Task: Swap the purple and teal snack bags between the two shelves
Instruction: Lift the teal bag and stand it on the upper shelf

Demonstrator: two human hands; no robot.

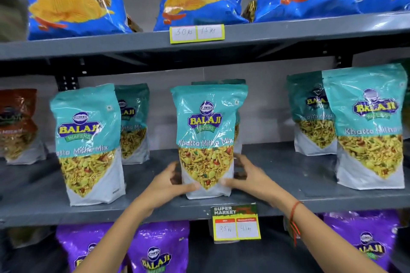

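A teal snack bag (207, 131) stands upright at the middle of the grey middle shelf (288, 197). My left hand (173, 180) grips its lower left side and my right hand (246, 175) grips its lower right side. More teal bags stand on the same shelf: one at the left (86, 139), one behind it (133, 122), and two at the right (368, 126) (310, 115). Purple snack bags sit on the shelf below, at the left (75, 248), the middle (159, 248) and the right (363, 239), partly hidden by my forearms.
Blue chip bags (75, 0) fill the top shelf. A brown-red bag (18, 124) stands at the far left of the middle shelf. Price tags hang on the shelf edges (197, 33) (236, 224). Bare shelf shows between the teal bags.
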